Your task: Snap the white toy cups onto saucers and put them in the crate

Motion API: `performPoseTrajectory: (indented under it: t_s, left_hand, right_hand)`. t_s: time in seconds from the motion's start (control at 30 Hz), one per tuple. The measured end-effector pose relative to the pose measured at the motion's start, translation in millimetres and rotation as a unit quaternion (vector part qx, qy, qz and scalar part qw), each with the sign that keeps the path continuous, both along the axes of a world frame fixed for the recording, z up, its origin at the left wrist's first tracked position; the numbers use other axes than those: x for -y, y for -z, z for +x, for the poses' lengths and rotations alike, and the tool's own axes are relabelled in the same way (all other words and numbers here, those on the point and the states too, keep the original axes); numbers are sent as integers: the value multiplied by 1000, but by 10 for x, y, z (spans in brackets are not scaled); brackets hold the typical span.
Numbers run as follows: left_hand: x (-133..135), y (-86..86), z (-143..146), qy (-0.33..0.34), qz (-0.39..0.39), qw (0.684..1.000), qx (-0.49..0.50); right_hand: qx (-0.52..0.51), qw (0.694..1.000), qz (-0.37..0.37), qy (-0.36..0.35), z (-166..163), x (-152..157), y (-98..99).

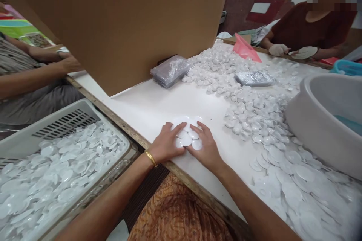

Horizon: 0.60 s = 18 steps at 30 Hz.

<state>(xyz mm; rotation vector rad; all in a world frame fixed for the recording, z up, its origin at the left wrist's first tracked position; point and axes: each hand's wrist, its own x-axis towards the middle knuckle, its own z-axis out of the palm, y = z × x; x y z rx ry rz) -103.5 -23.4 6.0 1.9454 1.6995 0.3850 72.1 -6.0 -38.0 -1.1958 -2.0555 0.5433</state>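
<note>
A small cluster of white plastic discs (187, 135) lies on the white table (169, 105) near its front edge. My left hand (166, 144) rests on the cluster's left side, fingers flat and spread over the discs. My right hand (206, 145) covers the right side the same way, fingers stretched out on the discs. Neither hand grips anything; both press down on the pile. A gold bangle sits on my left wrist.
A grey slotted crate (56, 120) holding white discs stands at my left, below the table. A wide heap of discs (268, 128) spreads right. A large grey tub (319, 120), a cardboard wall (118, 26), wrapped packs (169, 70), and two other people are around.
</note>
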Motion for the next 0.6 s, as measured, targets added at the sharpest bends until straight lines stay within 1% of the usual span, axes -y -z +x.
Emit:
performPoseTrajectory:
  t_s: [0.13,0.2,0.27,0.33,0.4,0.5,0.6]
  left_hand:
    - [6,79,97,-14,1,991,132]
    - [-11,139,138,-45,-7,979,198]
    - [-34,188,163,-69,-7,966,250]
    - [-46,193,170,-78,-2,954,290]
    - [-42,141,148,-80,8,943,322]
    - [-10,-14,41,-81,18,929,361]
    - [51,-179,-163,-97,-15,902,419]
  right_hand:
    - [-14,1000,6,0,118,-67,2]
    - [-8,1000,0,3,157,-116,-7]
    - [1,1000,-8,3,172,-161,-53]
    - [11,1000,-13,9,158,-186,-147]
    - [23,999,-9,20,110,-193,-279]
    - [41,999,10,21,-35,-190,-503]
    - [36,999,22,4,-284,-187,-706]
